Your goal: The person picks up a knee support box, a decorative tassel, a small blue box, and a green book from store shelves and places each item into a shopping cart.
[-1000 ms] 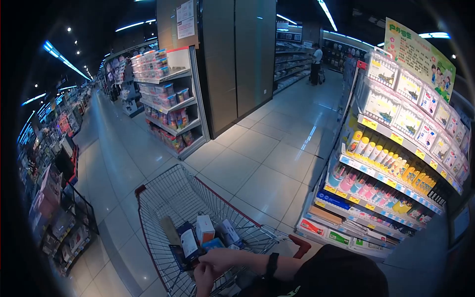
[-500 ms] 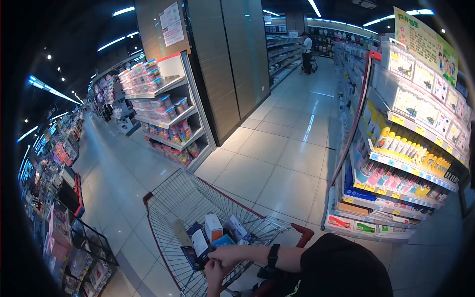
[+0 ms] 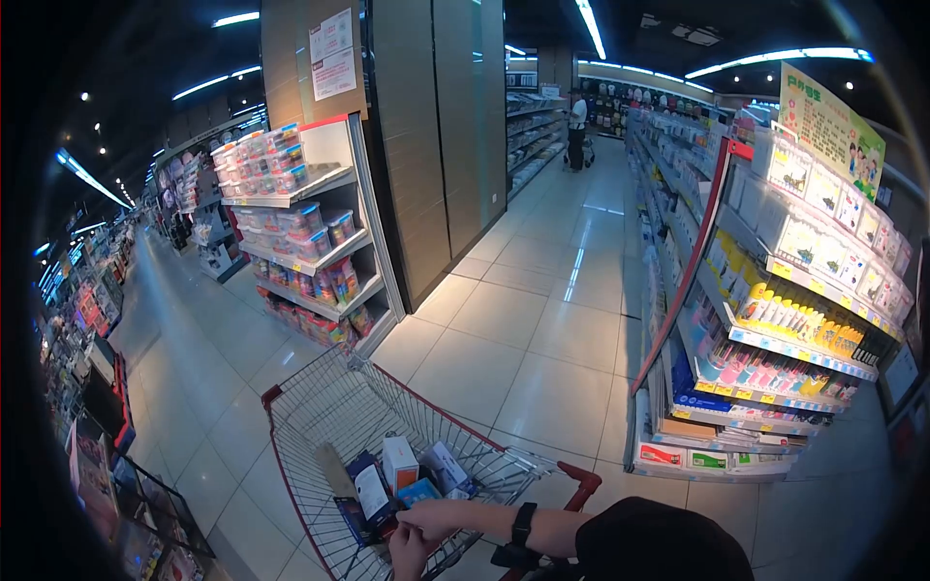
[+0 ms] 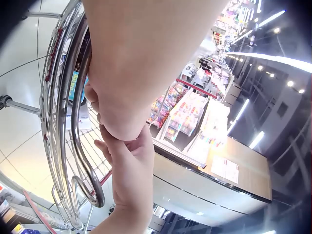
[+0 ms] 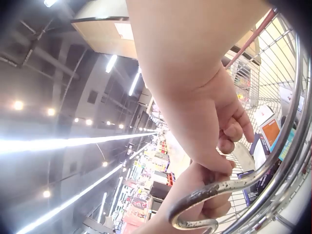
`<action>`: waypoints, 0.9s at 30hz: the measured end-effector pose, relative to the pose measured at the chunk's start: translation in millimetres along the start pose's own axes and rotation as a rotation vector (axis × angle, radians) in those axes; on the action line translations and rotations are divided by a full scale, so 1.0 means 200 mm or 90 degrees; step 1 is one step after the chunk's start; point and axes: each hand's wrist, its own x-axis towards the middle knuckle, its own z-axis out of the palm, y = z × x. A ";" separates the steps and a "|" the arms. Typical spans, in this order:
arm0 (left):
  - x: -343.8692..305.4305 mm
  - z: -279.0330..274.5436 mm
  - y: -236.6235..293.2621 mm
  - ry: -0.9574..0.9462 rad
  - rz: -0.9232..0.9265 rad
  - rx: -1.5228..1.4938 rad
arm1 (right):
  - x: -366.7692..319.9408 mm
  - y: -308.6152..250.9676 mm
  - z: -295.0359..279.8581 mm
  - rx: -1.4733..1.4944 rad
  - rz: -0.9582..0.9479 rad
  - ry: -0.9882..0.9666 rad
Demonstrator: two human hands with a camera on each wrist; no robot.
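In the head view my right hand (image 3: 431,520) and left hand (image 3: 407,552) meet over the near end of a wire shopping cart (image 3: 436,412). The right wrist view shows the right thumb against the left hand (image 5: 214,207), the fingers of both loosely bent, with no object visible between them. From the left wrist, the left hand (image 4: 122,114) partly hides where the two touch. Metal bars (image 5: 292,131) of the cart pass close beside both hands. Inside it, just beyond them, lie a white box with orange (image 3: 399,462), a dark blue pack (image 3: 371,489) and a light blue package (image 3: 418,492).
A shelf of colourful tubs (image 3: 310,237) stands ahead left against a panelled column (image 3: 436,145). On the right is a shelf of yellow bottles (image 3: 790,315) and boxed goods. Tiled floor (image 3: 523,339) runs between them toward a person (image 3: 577,131) standing far down the aisle.
The head view has swung, bringing the aisle ahead further into sight and shifting the right-hand shelf rightward. Both hands stay together above the cart, and the goods in it keep their places.
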 end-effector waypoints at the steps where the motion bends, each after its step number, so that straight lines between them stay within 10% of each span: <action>1: 0.04 -0.01 0.00 -0.005 0.003 -0.008 | -0.01 -0.06 -0.05 -0.015 0.003 -0.013; 27: 0.58 -0.58 -0.17 -0.135 -0.035 -0.007 | 0.60 -0.23 -0.17 0.021 0.085 0.057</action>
